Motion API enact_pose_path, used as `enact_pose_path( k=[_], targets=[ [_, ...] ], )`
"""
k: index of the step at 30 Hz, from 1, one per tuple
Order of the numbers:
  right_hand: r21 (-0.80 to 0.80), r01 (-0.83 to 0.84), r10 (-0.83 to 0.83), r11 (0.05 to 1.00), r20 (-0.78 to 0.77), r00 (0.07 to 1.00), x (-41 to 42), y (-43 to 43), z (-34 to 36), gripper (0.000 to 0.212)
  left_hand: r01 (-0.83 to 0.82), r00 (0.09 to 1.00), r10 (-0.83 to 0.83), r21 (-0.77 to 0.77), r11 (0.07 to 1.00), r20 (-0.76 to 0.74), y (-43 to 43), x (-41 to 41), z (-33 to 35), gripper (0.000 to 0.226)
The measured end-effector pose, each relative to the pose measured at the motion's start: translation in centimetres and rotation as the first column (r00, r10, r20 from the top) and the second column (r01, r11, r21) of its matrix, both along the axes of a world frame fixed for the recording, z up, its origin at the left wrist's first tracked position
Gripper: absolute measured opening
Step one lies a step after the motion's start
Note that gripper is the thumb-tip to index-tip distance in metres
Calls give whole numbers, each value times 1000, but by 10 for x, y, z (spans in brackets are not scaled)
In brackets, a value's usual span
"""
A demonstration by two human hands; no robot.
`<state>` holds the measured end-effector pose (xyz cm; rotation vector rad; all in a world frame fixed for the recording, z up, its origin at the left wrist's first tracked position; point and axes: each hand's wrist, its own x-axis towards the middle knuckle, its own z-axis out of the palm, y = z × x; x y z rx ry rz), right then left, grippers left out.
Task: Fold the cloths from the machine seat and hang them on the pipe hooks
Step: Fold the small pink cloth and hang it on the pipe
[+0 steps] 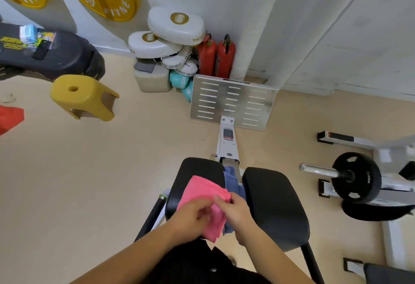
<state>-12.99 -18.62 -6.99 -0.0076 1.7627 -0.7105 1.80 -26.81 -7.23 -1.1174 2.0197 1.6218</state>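
Note:
A pink cloth (pixel 203 190) lies partly folded over the left black seat pad (pixel 197 168) of the machine. My left hand (pixel 192 218) grips its near edge, fingers curled into the fabric. My right hand (pixel 235 212) pinches the cloth's bunched right corner. A blue cloth (pixel 232 179) sits in the gap between the left pad and the right seat pad (pixel 274 203), partly hidden under the pink cloth and my right hand. A white wrapped pipe (pixel 253 27) runs up the wall behind; no hooks show on it.
A metal footplate (pixel 233 101) stands ahead of the seat. Two red fire extinguishers (pixel 215 59), white boxing pads (pixel 175 25) and a yellow stool (pixel 83 96) stand on the floor. A black weight plate on a bar (pixel 356 177) is at right.

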Motion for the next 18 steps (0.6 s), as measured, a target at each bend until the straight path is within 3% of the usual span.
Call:
enact_pose_path(
  k=[2,4,7,9,11,13,16,18],
  targets=[
    [-17,-33,31,999,-76,997,5,-2,-1,4,-111,992,121,-174,979,47,-8,20,-4,41],
    [-31,-50,47,998,-100,994,9,-5,-3,11,-175,977,200,-269,947,69,-14,34,-5,44],
    [-112,-87,79,990,-79,994,12,-1,5,16,-247,952,285,-266,932,115,-18,35,-2,76],
    [-186,-108,100,977,-55,993,13,10,18,16,-315,936,338,-199,928,97,-17,32,0,97],
    [-263,-124,116,957,-45,992,13,26,32,15,-329,942,332,-67,942,40,-13,33,8,100],
    [-328,-101,115,939,24,993,12,46,45,18,-282,958,285,75,957,-34,-6,41,20,80],
    [-398,107,-17,911,224,974,15,84,64,23,-242,953,281,273,931,-116,18,65,48,42],
    [-402,155,-86,902,185,979,15,100,72,23,-268,920,351,377,887,-173,30,80,64,39]
  ],
)
